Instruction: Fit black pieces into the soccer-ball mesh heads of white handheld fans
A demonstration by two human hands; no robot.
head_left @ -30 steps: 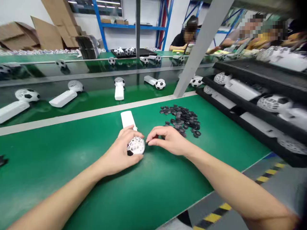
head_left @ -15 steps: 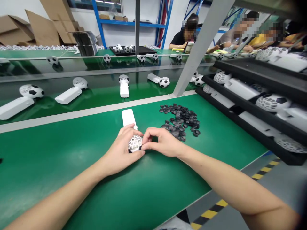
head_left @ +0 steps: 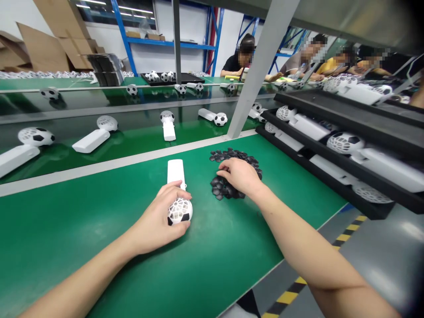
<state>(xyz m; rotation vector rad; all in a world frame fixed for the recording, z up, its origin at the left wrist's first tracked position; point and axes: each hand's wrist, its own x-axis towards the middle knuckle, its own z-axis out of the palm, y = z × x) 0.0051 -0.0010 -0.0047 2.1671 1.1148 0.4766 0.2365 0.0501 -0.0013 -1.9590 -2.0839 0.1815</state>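
My left hand (head_left: 159,216) curls around the round head of a white handheld fan (head_left: 180,211). The head is a football-patterned ball with an openwork grille and black patches along its lower side. Its flat white handle (head_left: 175,172) lies on the green table, pointing away from me. To the right, my right hand (head_left: 240,174) hovers over a pile of small black patches (head_left: 228,189). Its thumb and forefinger are bent with a small gap between them, and no patch shows there. The other fingertips are partly hidden.
Beyond the light rail, several similar fans (head_left: 91,140) lie on a green conveyor (head_left: 139,141). Stacked black trays (head_left: 367,207) holding fans stand at the right. A grey post (head_left: 255,75) rises behind the patches. Other people (head_left: 238,59) sit across the line.
My right hand has left the ball's edge and moved right and away to the black patches. My left hand stays on the fan. The camera view has shifted slightly.
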